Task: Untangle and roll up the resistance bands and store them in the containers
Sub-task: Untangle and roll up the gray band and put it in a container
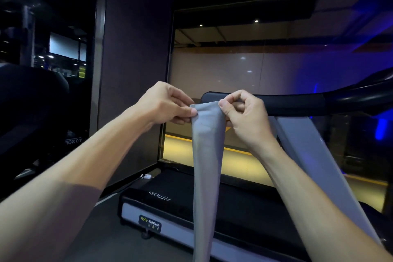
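From the head camera, both hands are reaching out at chest height in a dim gym. The left hand is pinching the top left corner of a grey band between thumb and curled fingers. The right hand is gripping the top right corner, fingers curled round the edge and thumb pressing on it. The hands are sitting close together, with only the band's width between them. The band is hanging straight down from them as a flat strip, running out of the bottom of the picture. Behind it a treadmill is standing on the floor, its black handrail passing just behind the right hand.
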Demonstrator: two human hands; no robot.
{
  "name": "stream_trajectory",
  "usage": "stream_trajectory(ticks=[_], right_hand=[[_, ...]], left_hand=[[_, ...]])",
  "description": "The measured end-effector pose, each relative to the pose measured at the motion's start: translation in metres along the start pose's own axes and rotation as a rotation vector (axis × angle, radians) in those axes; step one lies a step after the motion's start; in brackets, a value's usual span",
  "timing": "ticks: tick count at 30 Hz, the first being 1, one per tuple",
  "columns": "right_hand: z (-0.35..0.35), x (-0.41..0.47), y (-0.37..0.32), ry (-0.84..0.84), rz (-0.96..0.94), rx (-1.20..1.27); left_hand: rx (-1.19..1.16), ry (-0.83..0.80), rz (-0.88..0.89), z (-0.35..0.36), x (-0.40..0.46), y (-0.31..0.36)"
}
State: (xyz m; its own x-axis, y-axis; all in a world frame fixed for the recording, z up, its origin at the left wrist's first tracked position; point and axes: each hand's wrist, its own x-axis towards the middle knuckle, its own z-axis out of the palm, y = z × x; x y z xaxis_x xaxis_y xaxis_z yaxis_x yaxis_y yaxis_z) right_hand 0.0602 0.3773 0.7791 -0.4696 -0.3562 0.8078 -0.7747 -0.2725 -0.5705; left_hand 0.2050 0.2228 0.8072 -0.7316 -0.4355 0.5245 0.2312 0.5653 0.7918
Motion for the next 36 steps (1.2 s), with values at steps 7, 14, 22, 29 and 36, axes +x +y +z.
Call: stream_trajectory(ticks=[7, 14, 22, 29, 36], right_hand=[[0.011, -0.001, 0.002, 0.083, 0.284, 0.268], [0.034, 0.027, 0.002, 0.353, 0.230, 0.058], [0.031, 0.028, 0.013, 0.186, 0.247, 0.237], [0.028, 0.029, 0.002, 0.038, 0.377, 0.318], [0.053, 0.049, -0.016, 0.237, 0.109, -0.164]], left_hand=[[-0.017, -0.061, 0.041, 0.005, 0.003, 0.013], [0.506, 0.359, 0.444, 0.035, 0.007, 0.009], [0.077, 0.209, 0.215, 0.016, 0.016, 0.002], [0.052, 0.112, 0.273, 0.005, 0.017, -0.005], [-0.126, 0.236, 0.191, 0.014, 0.016, -0.027]])
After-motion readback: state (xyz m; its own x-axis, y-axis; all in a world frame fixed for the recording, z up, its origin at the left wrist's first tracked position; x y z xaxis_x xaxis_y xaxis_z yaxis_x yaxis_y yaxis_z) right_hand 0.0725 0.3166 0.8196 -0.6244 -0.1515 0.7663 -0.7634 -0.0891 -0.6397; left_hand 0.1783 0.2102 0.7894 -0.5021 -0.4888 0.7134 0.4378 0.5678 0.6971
